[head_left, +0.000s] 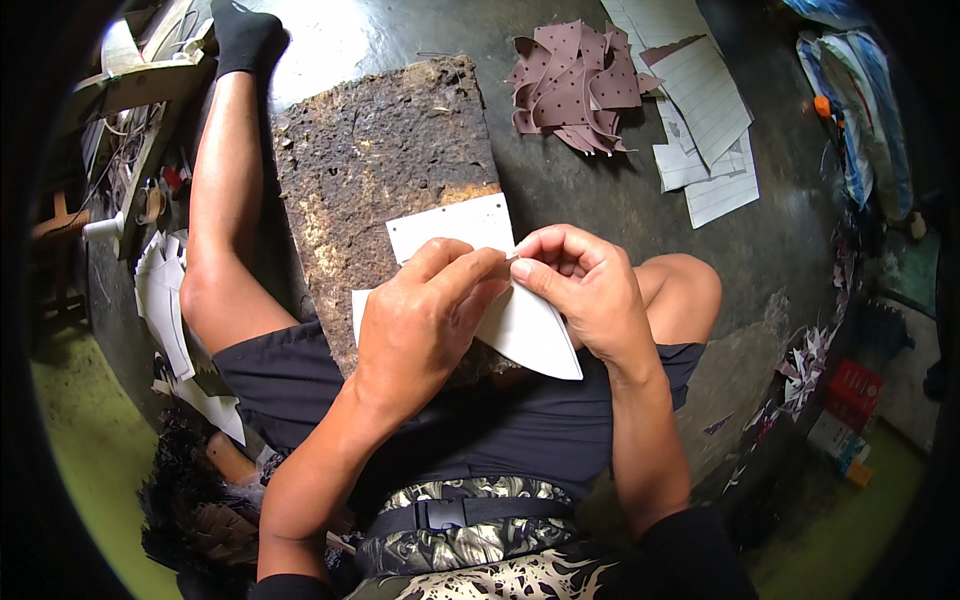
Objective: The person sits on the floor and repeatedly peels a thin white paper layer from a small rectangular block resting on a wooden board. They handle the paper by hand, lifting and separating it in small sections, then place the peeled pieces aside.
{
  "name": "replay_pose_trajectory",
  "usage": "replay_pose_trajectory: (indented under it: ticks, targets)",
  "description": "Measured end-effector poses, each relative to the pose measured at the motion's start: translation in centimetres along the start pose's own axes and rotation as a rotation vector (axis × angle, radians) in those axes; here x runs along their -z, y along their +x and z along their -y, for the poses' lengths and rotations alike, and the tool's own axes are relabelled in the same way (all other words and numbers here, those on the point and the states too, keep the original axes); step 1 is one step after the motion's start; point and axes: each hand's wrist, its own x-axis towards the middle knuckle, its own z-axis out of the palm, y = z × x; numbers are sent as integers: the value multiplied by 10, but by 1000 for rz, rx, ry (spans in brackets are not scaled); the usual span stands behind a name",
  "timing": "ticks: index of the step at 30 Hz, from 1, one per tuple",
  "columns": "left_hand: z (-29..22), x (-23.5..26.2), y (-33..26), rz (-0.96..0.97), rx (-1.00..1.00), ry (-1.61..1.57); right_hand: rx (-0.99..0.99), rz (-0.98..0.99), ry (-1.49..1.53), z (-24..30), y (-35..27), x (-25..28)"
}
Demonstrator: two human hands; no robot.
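Both hands meet over the near end of a worn, dark board lying between my legs. My left hand is closed, its fingers pinching the upper edge of a white cut piece with a curved, pointed end. Thumb and forefinger of my right hand pinch together at the same edge, close to the left fingertips; something tiny and pale shows between them. Another white piece with small holes lies on the board just beyond my hands. Part of a white piece also shows beside my left wrist.
Brownish-pink cut pieces with dark dots lie heaped on the floor at the far right, beside lined paper sheets. White paper patterns rest left of my leg. Blue-and-white sacking, a red box and scraps line the right side.
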Motion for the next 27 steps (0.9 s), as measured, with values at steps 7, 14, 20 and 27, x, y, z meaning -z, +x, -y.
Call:
replay_pose_trajectory:
  ticks: [7,14,20,27]
  targets:
    - [4,-1,1,-23,-100,136,-88,-47,40,6,5,-3]
    - [13,-4,-1,-40,-201,193,-35,-129,-91,3,8,-12]
    - [13,-3,0,-22,-262,245,-19,-89,-13,-6,5,-7]
    - [10,-3,2,-6,-286,307,251,-188,-404,-10,7,-12]
